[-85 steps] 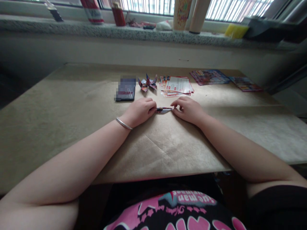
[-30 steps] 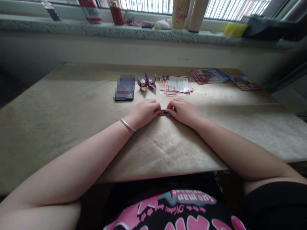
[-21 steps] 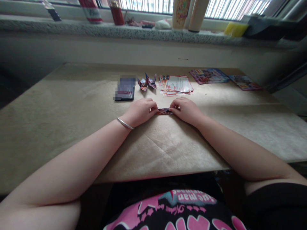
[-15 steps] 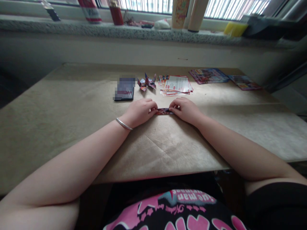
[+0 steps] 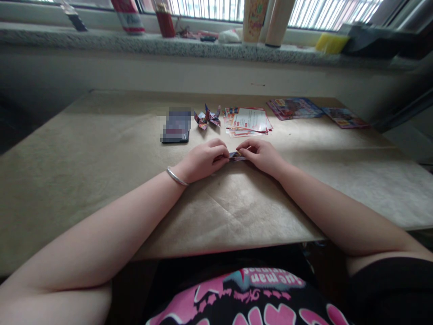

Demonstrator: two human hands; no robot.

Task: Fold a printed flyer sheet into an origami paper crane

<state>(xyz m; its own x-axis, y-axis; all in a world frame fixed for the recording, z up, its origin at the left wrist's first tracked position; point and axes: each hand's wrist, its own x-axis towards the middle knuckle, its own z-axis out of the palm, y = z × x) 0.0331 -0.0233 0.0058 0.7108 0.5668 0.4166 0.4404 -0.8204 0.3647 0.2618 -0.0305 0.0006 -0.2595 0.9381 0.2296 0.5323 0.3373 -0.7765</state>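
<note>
A small folded piece of printed paper (image 5: 237,157) lies on the table between my two hands, partly hidden by the fingers. My left hand (image 5: 208,159), with a silver bangle at the wrist, pinches its left end. At the right end, the fingers of my right hand (image 5: 260,153) are closed on the same paper. Just beyond the hands stand two folded paper figures (image 5: 207,118) with pointed tips. Beside them on the right is a pile of printed paper sheets (image 5: 248,121).
A dark phone-like device (image 5: 176,126), partly blurred out, lies left of the figures. Colourful printed sheets (image 5: 294,108) and another printed stack (image 5: 345,117) lie at the table's (image 5: 84,180) back right. Behind, the stone windowsill (image 5: 189,49) holds bottles and a yellow object (image 5: 332,43).
My left hand has shifted right along the paper, closer to my right hand. Less of the paper shows, and it now looks narrower and lighter.
</note>
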